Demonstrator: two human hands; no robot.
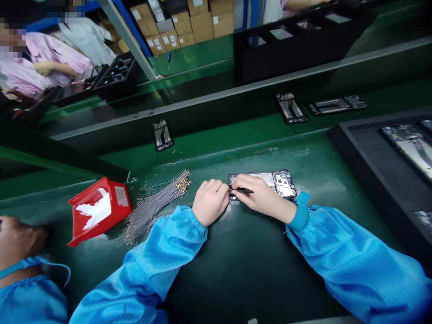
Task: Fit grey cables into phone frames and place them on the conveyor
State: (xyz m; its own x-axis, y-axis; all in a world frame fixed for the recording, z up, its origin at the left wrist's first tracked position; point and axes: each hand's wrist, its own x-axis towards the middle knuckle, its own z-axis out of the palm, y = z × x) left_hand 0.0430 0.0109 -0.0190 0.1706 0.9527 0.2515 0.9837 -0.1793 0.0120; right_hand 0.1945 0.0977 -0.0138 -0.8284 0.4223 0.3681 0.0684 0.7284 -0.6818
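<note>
An opened phone (283, 184) lies flat on the green bench, its white-covered circuit board at the right end. My right hand (258, 193) reaches over its middle and pinches a slim black pointed tool (245, 191) above the phone's left end. Against that same end rests my left hand (209, 201), its fingers curled together; whatever they grip is hidden. Just left of it a bundle of thin grey cables (157, 202) with gold-coloured tips is spread on the bench.
A red bin (121, 203) with white paper strips stands left of the cables, near a co-worker's hand (20, 238). Opened phones (163, 136), (292, 109), (337, 105) lie along the back strip. At right is a black foam tray (357, 144) with phones.
</note>
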